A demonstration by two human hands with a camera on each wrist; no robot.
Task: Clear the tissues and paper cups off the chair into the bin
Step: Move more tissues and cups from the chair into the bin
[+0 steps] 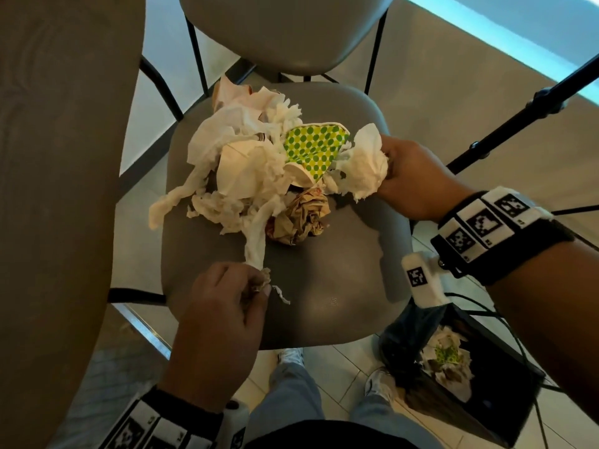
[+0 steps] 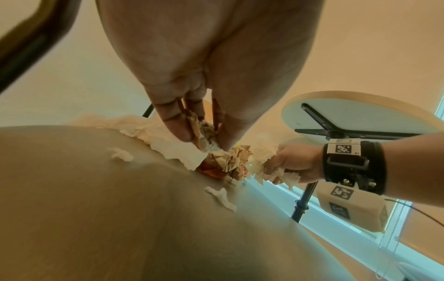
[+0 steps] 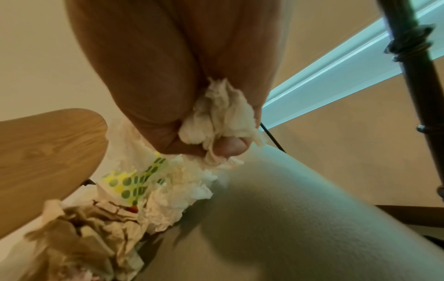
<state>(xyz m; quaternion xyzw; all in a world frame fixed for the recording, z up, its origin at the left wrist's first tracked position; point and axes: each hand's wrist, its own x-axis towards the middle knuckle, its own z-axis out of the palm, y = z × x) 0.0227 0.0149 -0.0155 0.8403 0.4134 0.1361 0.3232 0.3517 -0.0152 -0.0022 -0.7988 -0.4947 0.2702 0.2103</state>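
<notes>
A heap of white tissues [image 1: 233,163] lies on the grey chair seat [image 1: 324,270], with a flattened green-dotted paper cup [image 1: 312,147] and a crumpled brown paper ball [image 1: 299,218] in it. My right hand [image 1: 411,179] grips a white tissue wad [image 1: 363,166] at the heap's right edge; the right wrist view shows that tissue wad [image 3: 221,116] bunched in the fingers. My left hand [image 1: 227,306] pinches a small brownish scrap [image 1: 262,280] and the end of a long tissue strip [image 1: 256,241] at the seat's front. The black bin [image 1: 470,377] stands on the floor at lower right, with tissues inside.
A wooden table edge [image 1: 58,189] runs along the left. A second grey chair [image 1: 285,30] stands behind. A black tripod leg [image 1: 525,115] crosses at the right. Small tissue shreds [image 2: 223,197] lie on the seat. My legs and shoes [image 1: 291,358] are below.
</notes>
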